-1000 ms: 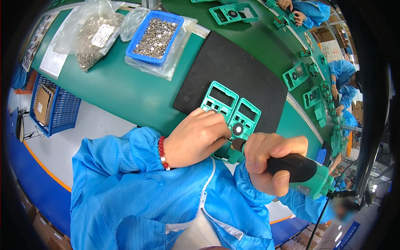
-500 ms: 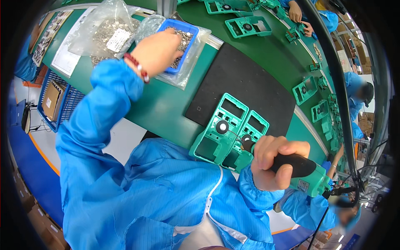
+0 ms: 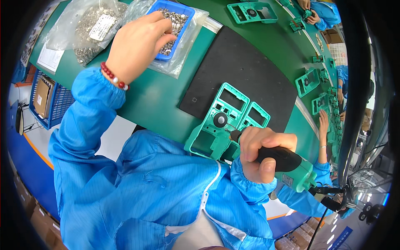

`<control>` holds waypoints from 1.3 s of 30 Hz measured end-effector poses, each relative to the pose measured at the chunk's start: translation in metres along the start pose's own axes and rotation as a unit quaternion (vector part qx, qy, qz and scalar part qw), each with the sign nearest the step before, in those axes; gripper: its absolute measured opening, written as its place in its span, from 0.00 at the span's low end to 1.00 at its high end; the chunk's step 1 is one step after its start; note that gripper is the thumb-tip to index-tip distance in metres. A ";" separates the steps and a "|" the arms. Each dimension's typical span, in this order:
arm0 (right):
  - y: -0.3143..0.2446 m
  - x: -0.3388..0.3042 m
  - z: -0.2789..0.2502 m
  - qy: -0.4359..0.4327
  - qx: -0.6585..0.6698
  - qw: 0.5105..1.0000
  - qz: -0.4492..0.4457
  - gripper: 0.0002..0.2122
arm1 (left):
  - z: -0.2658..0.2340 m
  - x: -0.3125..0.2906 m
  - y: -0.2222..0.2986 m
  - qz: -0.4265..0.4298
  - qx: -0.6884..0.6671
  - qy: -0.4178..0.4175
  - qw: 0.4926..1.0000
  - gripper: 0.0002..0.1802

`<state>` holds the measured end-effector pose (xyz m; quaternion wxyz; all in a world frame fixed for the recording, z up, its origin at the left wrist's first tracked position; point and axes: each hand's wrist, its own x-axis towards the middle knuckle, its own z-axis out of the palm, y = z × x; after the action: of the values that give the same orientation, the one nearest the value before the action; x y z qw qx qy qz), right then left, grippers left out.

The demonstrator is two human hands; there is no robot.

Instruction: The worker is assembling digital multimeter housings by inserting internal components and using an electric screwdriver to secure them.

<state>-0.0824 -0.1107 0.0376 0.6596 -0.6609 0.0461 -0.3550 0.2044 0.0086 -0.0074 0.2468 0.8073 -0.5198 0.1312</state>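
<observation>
My left hand (image 3: 139, 43) is at the near left side of a blue tray (image 3: 188, 26) holding small metal screws (image 3: 177, 23). Its fingers are curled toward the thumb; whatever lies between them is hidden. In my right hand (image 3: 260, 152) is a green and black electric screwdriver (image 3: 296, 173), its tip pointing left over a green plastic housing (image 3: 214, 133). That housing has a round black and silver speaker (image 3: 220, 120) in it. A second green housing (image 3: 248, 118) sits beside it, partly hidden by my right hand. Both lie at the near edge of the black mat.
A black mat (image 3: 250, 71) covers part of the green table. Clear bags of screws (image 3: 89, 31) lie at the left, above a blue basket (image 3: 54, 102). More green housings (image 3: 306, 83) line the right, where co-workers' hands (image 3: 323, 127) work. A dark pole (image 3: 358, 83) stands there.
My left hand has drawn back from over the tray toward its near left edge. The whole view has shifted slightly. My right hand still grips the screwdriver over the housings.
</observation>
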 end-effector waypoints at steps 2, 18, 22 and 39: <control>0.004 0.000 -0.002 -0.010 -0.001 1.000 -0.003 0.19 | -0.001 -0.005 0.013 0.010 -0.030 0.022 0.999 0.08; 0.010 0.002 0.001 0.003 -0.003 1.000 0.018 0.19 | 0.005 -0.071 0.117 0.066 -0.339 -0.105 0.932 0.15; 0.011 0.004 0.001 -0.021 0.005 1.000 0.022 0.19 | 0.017 -0.082 0.129 0.067 -0.328 -0.088 0.938 0.15; 0.014 -0.005 0.002 0.016 -0.067 0.998 -0.013 0.30 | 0.027 -0.089 0.141 0.097 -0.237 -0.082 0.963 0.11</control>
<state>-0.0792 -0.1085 0.0230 0.6085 -0.6985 0.0715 -0.3698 0.0378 0.0157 -0.0346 0.3734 0.6795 -0.6303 -0.0390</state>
